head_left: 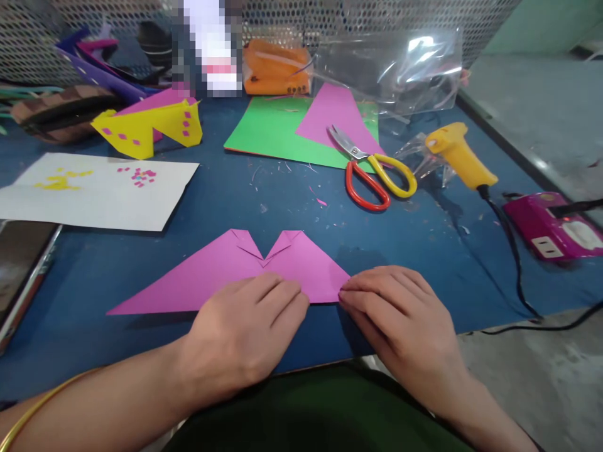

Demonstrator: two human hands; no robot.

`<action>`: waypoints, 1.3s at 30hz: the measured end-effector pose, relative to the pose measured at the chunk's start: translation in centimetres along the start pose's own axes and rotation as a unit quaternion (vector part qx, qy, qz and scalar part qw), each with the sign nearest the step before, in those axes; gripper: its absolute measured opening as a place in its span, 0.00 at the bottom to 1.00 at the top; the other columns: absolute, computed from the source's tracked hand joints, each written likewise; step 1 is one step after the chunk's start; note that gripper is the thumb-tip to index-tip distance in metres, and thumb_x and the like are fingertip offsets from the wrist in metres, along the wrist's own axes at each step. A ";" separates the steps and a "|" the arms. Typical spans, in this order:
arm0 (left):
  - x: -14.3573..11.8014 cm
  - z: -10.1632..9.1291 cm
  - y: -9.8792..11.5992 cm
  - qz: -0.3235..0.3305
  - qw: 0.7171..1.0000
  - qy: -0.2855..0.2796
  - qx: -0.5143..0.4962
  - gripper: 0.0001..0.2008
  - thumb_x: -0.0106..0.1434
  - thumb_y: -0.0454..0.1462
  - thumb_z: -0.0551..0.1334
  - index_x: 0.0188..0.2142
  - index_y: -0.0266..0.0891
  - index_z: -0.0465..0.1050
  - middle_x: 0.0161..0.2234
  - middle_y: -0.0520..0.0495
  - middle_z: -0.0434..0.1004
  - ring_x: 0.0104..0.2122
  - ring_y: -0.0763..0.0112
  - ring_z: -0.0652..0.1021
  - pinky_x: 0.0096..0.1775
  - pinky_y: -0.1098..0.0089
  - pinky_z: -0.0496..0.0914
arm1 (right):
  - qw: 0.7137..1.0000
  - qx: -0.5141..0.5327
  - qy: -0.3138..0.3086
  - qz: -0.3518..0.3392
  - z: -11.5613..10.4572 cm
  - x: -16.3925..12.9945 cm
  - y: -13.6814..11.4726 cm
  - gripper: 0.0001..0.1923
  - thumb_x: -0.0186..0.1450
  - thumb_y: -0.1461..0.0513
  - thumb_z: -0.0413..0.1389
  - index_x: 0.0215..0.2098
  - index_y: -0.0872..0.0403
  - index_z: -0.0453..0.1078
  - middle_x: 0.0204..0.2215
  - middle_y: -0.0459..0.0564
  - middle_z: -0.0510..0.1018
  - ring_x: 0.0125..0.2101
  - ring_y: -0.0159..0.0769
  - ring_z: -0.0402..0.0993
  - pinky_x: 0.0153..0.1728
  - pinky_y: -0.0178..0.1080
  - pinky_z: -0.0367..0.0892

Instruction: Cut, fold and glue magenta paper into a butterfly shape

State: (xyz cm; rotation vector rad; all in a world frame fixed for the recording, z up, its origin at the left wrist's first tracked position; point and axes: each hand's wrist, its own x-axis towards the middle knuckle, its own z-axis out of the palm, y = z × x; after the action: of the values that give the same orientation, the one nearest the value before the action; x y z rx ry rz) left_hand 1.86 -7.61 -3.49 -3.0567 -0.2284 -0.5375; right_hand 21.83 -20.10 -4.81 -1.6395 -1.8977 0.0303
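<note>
A folded sheet of pink paper (pixel 202 270) lies near the front edge of the blue table, its long straight edge toward me and a V-shaped notch with two small folded flaps at the far side. My left hand (pixel 254 320) rests on the paper's near edge, right of its middle, fingers curled together and their tips partly hidden. My right hand (pixel 400 314) pinches the paper's right corner between thumb and fingers. The left corner lies free, tapering to a long point.
Scissors (pixel 360 154) lie over green paper (pixel 264 135) and pink paper. A yellow glue gun (pixel 461 154) and a magenta power socket (pixel 549 226) with cables sit right. Left are a yellow paper shape (pixel 141 132), a white card (pixel 103 194) and a phone (pixel 23 257).
</note>
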 end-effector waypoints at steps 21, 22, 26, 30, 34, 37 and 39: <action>-4.8 -1.6 -2.8 0.071 0.994 0.012 0.083 0.16 0.67 0.28 0.53 0.49 0.30 0.76 0.46 0.37 0.82 0.46 0.57 0.79 0.46 0.59 0.73 | 0.998 -0.066 0.009 -0.016 -1.0 -1.1 1.3 0.06 0.69 0.68 0.58 0.43 0.53 0.75 0.40 0.49 0.82 0.40 0.37 0.76 0.46 0.43 0.69; -5.0 -1.5 -2.6 0.073 0.994 0.021 0.081 0.16 0.67 0.29 0.53 0.48 0.31 0.77 0.45 0.38 0.82 0.45 0.57 0.79 0.46 0.59 0.73 | 0.998 -0.068 0.004 -0.015 -1.0 -1.1 1.2 0.06 0.69 0.68 0.58 0.43 0.53 0.75 0.40 0.50 0.81 0.41 0.38 0.75 0.47 0.43 0.69; -5.3 -1.3 -1.4 0.055 0.995 0.035 0.076 0.17 0.68 0.29 0.50 0.46 0.31 0.77 0.44 0.40 0.83 0.43 0.58 0.79 0.44 0.59 0.73 | 0.997 -0.081 -0.006 -0.019 -0.5 -0.6 -0.1 0.06 0.69 0.67 0.59 0.44 0.56 0.75 0.42 0.52 0.81 0.42 0.39 0.76 0.52 0.47 0.65; -4.9 -1.6 -0.5 0.026 0.997 0.029 0.073 0.16 0.68 0.28 0.50 0.44 0.30 0.77 0.40 0.41 0.84 0.38 0.58 0.80 0.40 0.59 0.73 | 0.998 -0.031 -0.008 -0.058 0.9 1.0 -2.0 0.06 0.69 0.67 0.59 0.44 0.58 0.75 0.41 0.51 0.82 0.41 0.36 0.77 0.51 0.44 0.64; -4.5 -2.1 0.1 0.030 0.997 0.033 0.065 0.16 0.69 0.27 0.50 0.42 0.30 0.78 0.40 0.44 0.85 0.37 0.59 0.81 0.39 0.61 0.74 | 0.995 0.000 -0.034 -0.093 2.1 2.4 -2.9 0.07 0.69 0.69 0.56 0.41 0.57 0.76 0.39 0.49 0.82 0.39 0.36 0.76 0.47 0.43 0.64; -4.7 -2.0 0.4 -0.001 0.998 0.044 0.052 0.16 0.69 0.27 0.50 0.42 0.31 0.78 0.39 0.45 0.85 0.37 0.61 0.81 0.40 0.62 0.73 | 0.993 0.014 -0.059 -0.101 2.5 2.8 -3.0 0.08 0.70 0.69 0.55 0.40 0.57 0.76 0.38 0.49 0.82 0.37 0.37 0.74 0.42 0.43 0.64; -4.9 -1.8 0.6 -0.024 0.998 0.050 0.039 0.15 0.69 0.28 0.52 0.42 0.31 0.78 0.39 0.46 0.85 0.38 0.62 0.80 0.40 0.63 0.73 | 0.993 0.024 -0.067 -0.098 2.5 2.8 -3.0 0.07 0.70 0.68 0.55 0.40 0.58 0.76 0.38 0.49 0.82 0.37 0.37 0.74 0.41 0.42 0.64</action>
State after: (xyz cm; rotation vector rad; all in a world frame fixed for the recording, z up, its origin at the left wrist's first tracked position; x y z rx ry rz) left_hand -3.18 -9.00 -3.42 -2.9472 -0.3135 -0.6645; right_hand 17.90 -17.29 -4.43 -1.4439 -2.1362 0.1064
